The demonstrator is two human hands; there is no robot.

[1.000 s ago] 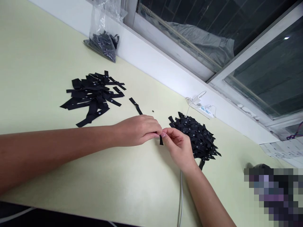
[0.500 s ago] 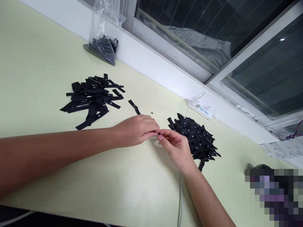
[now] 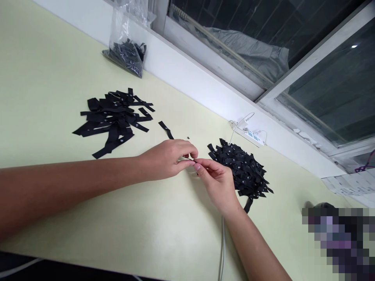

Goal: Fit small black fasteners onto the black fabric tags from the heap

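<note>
My left hand [image 3: 172, 158] and my right hand [image 3: 218, 181] meet fingertip to fingertip over the table. Between them is a thin dark strip [image 3: 189, 158], seen edge-on. My right thumb and finger pinch one end of it; my left fingers are curled round the other part, with a small gap between thumb and finger. A dense pile of black labels [image 3: 243, 168] with small white marks lies beside my right hand. A looser pile of longer black strips [image 3: 113, 117] spreads at the left. One single black strip [image 3: 166, 130] lies just beyond my left hand.
A clear plastic bag [image 3: 125, 54] with black pieces stands by the white ledge. A power strip [image 3: 250, 136] with cables lies along the ledge. A grey cable [image 3: 223, 246] runs under my right forearm. A pixelated dark area [image 3: 340, 238] is at the lower right.
My left thumb and finger have parted slightly, and more of the thin dark strip shows between my hands. The view has shifted a little.
</note>
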